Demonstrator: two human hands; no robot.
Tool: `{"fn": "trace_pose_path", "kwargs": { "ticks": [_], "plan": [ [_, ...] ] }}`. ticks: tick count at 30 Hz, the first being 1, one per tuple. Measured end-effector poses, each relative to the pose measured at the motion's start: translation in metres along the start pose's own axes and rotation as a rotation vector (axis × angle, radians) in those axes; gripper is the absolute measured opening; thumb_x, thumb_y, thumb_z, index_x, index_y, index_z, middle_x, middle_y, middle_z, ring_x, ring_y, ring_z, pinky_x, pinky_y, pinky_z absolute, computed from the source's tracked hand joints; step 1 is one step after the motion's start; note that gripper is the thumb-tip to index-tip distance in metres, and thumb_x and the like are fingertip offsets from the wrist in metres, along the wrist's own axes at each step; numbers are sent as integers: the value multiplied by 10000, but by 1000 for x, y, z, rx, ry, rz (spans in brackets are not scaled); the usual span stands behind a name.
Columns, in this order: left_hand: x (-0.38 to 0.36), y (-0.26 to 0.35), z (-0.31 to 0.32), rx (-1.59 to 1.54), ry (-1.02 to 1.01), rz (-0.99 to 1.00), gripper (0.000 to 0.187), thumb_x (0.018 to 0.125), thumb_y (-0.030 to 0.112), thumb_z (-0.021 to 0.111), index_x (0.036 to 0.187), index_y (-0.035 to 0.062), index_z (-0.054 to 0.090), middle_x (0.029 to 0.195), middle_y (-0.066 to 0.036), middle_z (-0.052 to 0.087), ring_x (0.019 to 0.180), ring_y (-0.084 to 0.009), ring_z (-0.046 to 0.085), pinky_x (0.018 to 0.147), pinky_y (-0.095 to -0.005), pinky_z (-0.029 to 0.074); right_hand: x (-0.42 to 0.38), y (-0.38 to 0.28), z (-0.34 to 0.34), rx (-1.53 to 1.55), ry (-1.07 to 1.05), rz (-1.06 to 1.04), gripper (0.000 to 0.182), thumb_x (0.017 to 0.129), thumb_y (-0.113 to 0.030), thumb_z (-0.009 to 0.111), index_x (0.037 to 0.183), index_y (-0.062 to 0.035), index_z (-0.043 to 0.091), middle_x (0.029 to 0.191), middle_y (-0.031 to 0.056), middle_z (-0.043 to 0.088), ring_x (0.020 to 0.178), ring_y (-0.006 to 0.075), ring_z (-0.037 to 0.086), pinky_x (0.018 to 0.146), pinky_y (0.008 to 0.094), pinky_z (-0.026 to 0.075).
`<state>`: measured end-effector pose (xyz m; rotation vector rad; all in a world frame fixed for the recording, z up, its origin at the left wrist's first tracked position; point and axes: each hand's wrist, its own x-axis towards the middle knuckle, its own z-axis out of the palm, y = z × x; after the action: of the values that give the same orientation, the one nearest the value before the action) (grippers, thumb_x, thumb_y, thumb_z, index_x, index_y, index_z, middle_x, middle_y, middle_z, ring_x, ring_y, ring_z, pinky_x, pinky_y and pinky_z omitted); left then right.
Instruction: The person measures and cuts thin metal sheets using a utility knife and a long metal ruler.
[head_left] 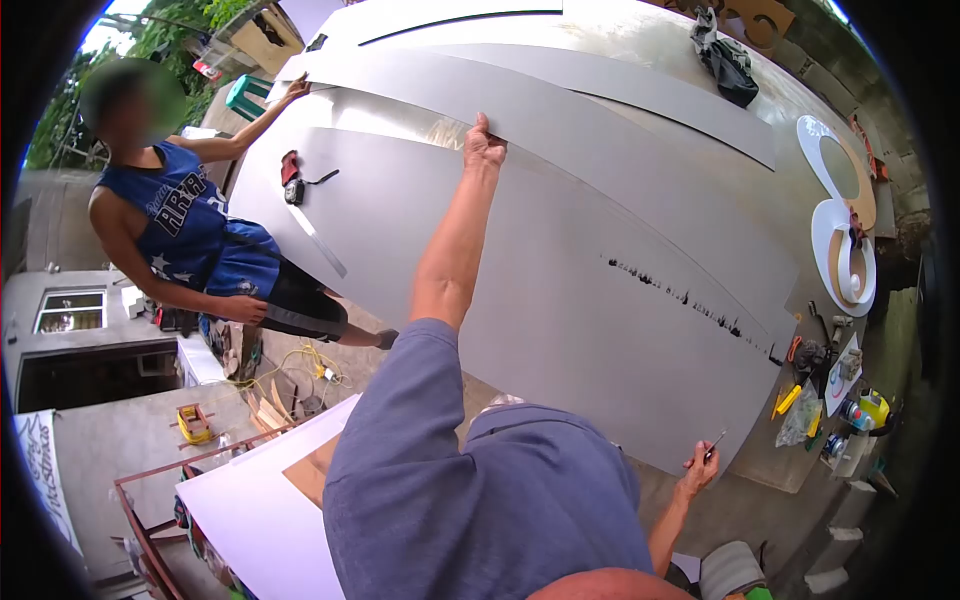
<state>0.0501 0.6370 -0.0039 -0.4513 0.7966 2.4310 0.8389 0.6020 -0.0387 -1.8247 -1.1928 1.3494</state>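
Watching remotely: my left hand [484,147] is pinching near edge of long grey strip [400,78], along far side of large grey sheet [560,330]; right hand [699,466] is clasping slim tool [716,443] by sheet's near-right corner. Strip is probably feeling light, bendy; best gripping edges.

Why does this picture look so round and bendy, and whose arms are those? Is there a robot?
No robot here, just people! There is one picture, from a camera on somebody's head. It looks forward and down, so you see that person's own arms. The picture looks curved, with dark corners.

The left hand holds the edge of a long grey strip. The right hand holds a small, thin tool, too tiny to name surely. Another person, in blue, has a hand at the strip's far end.

Below lies a big grey sheet with black marks. Further off is a black bag.
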Motion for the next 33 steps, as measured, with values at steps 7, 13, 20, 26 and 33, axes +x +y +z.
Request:
{"fn": "trace_pose_path", "kwargs": {
  "ticks": [7, 13, 20, 26, 33],
  "plan": [
    [60, -45, 63, -64, -53, 2, 337, 982, 336, 592, 1140, 39, 582, 1119, -100, 653, 1045, -265, 641, 934, -454, 561, 59, -23, -7, -35, -9, 24, 261, 936, -222, 657, 1050, 8, 609, 797, 15, 571, 654, 95, 518, 537, 262, 445],
    [-35, -155, 14, 1651, 139, 662, 680, 1002, 392, 512, 1419, -115, 333, 1403, -297, 442, 1316, -469, 387, 1123, -486, 306, 103, -64, 66, -476, 145, -338, 310, 982, -277, 611, 1087, 13, 591, 926, 113, 652, 841, 253, 647, 731, 355, 521],
    [-103, -201, -58, 2078, -276, 852, 526, 937, 261, 602, 1365, -23, 491, 1487, -200, 420, 1395, -389, 306, 1148, -455, 295, 131, -56, 116, -918, 189, -734, 327, 928, -183, 603, 1215, -60, 504, 918, 109, 563, 796, 318, 590, 656, 438, 482],
    [-90, -205, -53, 2108, -298, 870, 543, 919, 294, 607, 1353, -19, 511, 1482, -204, 428, 1394, -403, 302, 1146, -465, 298, 143, -58, 125, -890, 209, -754, 324, 907, -201, 600, 1197, -79, 521, 889, 100, 567, 791, 320, 590, 663, 448, 475],
    [-94, -203, -63, 2092, -269, 867, 572, 922, 365, 599, 1358, 3, 520, 1489, -184, 430, 1406, -375, 293, 1151, -445, 299, 140, -52, 120, -820, 206, -781, 337, 881, -217, 625, 1178, -87, 531, 890, 81, 574, 794, 307, 600, 656, 439, 482]
  ]
}}
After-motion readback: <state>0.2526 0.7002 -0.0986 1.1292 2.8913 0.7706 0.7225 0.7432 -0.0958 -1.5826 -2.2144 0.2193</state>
